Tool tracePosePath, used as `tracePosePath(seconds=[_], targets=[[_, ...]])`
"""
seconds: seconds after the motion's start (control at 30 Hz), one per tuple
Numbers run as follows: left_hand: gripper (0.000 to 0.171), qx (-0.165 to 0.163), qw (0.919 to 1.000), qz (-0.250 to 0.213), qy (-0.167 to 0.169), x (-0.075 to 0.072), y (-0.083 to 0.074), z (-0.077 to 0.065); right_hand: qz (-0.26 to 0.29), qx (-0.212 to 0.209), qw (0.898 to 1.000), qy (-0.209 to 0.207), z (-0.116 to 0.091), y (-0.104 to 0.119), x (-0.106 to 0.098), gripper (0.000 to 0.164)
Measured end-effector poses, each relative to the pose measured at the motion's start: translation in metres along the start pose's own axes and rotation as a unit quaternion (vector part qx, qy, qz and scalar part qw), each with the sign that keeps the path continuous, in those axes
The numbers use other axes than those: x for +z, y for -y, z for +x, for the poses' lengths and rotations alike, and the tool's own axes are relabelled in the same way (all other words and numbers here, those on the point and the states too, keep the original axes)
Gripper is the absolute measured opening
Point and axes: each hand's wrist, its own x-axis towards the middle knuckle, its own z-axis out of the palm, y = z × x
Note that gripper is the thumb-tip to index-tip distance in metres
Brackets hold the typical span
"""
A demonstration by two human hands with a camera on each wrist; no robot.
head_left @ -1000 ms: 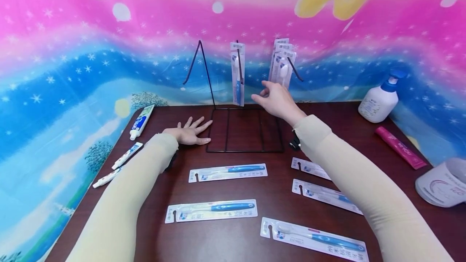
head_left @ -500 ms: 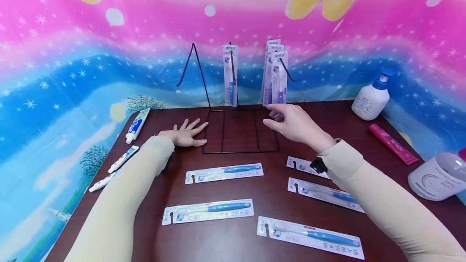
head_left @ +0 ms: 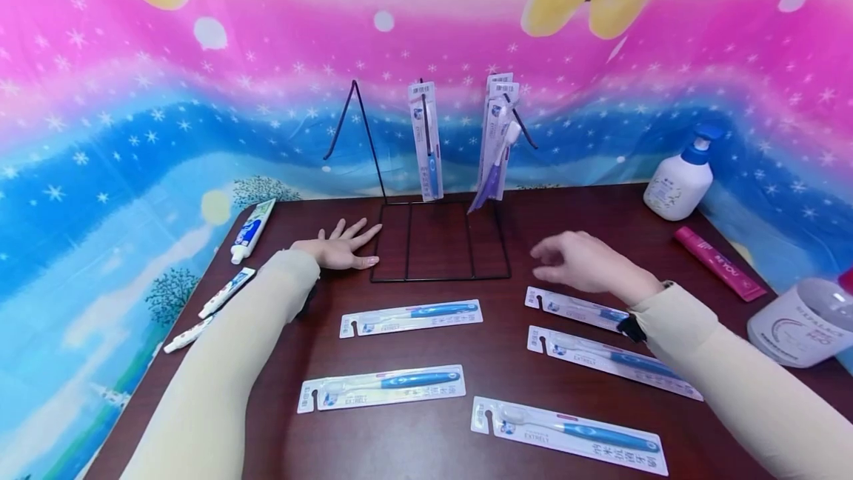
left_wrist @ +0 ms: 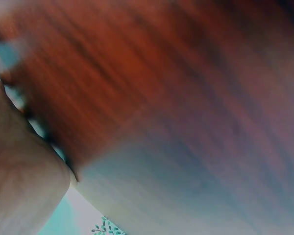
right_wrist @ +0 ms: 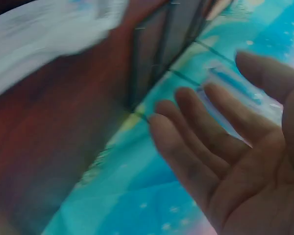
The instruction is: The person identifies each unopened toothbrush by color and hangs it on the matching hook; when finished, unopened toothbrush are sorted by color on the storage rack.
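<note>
My left hand rests on the table with spread fingers, its fingertips at the left edge of the black wire rack. My right hand holds nothing; its relaxed fingers hover just above a packaged blue toothbrush lying on the table. Several packaged purple toothbrushes hang from the rack's right hook, the front one tilted. Blue toothbrush packs hang on the middle hook. In the right wrist view the right hand shows slightly bent, parted fingers. The left wrist view is blurred, showing mostly table and part of the hand.
More packaged blue toothbrushes lie across the near table. Toothpaste tubes line the left edge. On the right are a white pump bottle, a pink tube and a clear labelled bottle. A patterned cloth hangs behind.
My right hand has drawn away from the hanging purple packs, down and to the right. The front purple pack and the middle blue pack now hang tilted. The left hand stays put.
</note>
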Motion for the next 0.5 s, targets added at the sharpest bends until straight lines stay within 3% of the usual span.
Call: tracePosePath(seconds=[0.23, 0.5], targets=[[0.088, -0.019, 0.9998, 0.004, 0.009, 0.004, 0.006, 0.008, -0.030, 0.069, 0.993, 0.089, -0.037, -0.042, 0.017, 0.056], [0.084, 0.005, 1.0000, 0.005, -0.004, -0.001, -0.002, -0.002, -0.029, 0.110, 0.991, 0.071, -0.060, -0.063, 0.026, 0.060]])
